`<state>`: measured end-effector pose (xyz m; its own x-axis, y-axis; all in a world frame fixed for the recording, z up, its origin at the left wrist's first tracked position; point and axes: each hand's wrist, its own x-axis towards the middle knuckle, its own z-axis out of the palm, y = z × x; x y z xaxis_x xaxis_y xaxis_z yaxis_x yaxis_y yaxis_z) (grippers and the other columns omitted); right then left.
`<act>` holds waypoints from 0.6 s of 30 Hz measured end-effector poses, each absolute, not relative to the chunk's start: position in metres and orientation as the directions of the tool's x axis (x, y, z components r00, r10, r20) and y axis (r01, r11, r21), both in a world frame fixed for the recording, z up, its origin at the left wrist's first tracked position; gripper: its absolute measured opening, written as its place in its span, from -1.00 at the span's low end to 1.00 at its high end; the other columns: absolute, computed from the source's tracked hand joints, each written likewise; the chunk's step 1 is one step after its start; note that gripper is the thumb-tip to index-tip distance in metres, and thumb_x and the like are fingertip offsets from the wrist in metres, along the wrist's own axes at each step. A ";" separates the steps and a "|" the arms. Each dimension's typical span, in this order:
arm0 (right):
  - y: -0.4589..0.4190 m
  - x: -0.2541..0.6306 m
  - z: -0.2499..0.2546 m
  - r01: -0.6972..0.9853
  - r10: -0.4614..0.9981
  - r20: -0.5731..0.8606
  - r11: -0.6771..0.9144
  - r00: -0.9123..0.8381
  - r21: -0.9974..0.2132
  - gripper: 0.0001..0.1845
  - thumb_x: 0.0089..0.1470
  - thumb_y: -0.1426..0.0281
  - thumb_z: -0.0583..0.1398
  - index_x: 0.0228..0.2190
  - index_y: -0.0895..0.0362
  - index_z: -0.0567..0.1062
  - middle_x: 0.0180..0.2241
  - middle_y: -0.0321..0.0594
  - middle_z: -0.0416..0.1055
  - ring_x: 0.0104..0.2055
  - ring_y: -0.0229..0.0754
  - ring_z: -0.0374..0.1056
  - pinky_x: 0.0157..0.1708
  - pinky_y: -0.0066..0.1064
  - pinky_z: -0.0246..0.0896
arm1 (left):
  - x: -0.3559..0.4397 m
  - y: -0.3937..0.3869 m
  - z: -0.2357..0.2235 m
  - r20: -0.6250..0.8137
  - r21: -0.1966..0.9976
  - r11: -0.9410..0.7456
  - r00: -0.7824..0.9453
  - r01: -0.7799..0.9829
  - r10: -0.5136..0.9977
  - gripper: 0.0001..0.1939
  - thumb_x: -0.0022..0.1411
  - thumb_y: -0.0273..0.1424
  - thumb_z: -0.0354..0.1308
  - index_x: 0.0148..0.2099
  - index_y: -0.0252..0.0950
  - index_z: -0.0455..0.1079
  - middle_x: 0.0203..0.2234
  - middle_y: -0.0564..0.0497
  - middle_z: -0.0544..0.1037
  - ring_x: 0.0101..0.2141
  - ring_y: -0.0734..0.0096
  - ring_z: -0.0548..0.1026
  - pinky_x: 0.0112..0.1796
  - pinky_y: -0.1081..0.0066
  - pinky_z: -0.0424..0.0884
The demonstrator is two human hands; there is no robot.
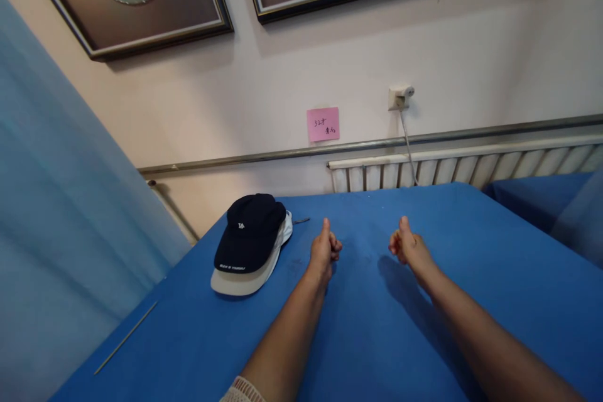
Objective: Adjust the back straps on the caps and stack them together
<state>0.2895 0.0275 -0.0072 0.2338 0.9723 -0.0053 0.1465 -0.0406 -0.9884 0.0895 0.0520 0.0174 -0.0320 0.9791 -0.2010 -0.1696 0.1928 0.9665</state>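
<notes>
My left hand (324, 250) and my right hand (407, 246) are held out over a blue-covered table (424, 326). Each is curled into a fist with the thumb pointing up, and nothing is in either one. A dark navy cap (249, 232) lies stacked on a white cap (245, 279), just left of my left hand and not touching it. My hands are a short gap apart, near the middle of the table.
A thin rod (126, 337) lies near the table's left edge. A blue curtain (56, 213) hangs at the left. Behind the table are a radiator (452, 169), a wall socket (400, 97) with a cable, a pink note (323, 124) and framed pictures (141, 0).
</notes>
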 end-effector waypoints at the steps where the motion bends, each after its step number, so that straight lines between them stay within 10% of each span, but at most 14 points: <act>1: 0.018 0.285 -0.015 0.125 0.979 -0.032 -0.058 0.201 -0.990 -0.19 0.01 -0.28 -0.23 -0.66 0.11 0.37 -0.66 -0.20 0.36 -0.72 -0.28 0.12 -0.63 -0.37 0.03 | 0.080 0.044 0.014 -0.193 0.965 0.178 -0.061 -0.191 0.979 -0.40 0.07 0.18 0.03 -0.58 -0.28 0.12 -0.71 0.12 0.27 -0.73 0.64 0.09 -0.64 0.53 -0.03; 10: -0.039 0.266 -0.074 0.103 0.995 -0.067 -0.075 0.077 -0.992 -0.41 0.08 -0.11 -0.03 -0.44 0.12 0.47 -0.42 -0.16 0.50 -0.63 -0.28 0.26 -0.54 -0.37 0.17 | -0.050 -0.041 0.014 -0.182 0.913 -0.104 -0.622 -0.395 0.762 -0.81 0.09 -0.33 0.26 -0.30 -0.29 0.34 -0.49 0.12 0.43 -0.62 0.61 0.35 -0.59 0.57 0.24; 18: -0.021 0.278 -0.077 -0.047 0.994 -0.111 -0.112 -0.013 -0.993 -0.43 0.02 -0.13 0.04 -0.41 0.13 0.42 -0.48 -0.23 0.44 -0.64 -0.29 0.27 -0.65 -0.44 0.13 | -0.076 -0.018 0.040 -0.276 0.855 -0.003 -0.460 -0.519 0.844 -0.75 0.21 -0.35 0.20 -0.43 -0.33 0.24 -0.66 0.11 0.36 -0.75 0.65 0.21 -0.74 0.61 0.11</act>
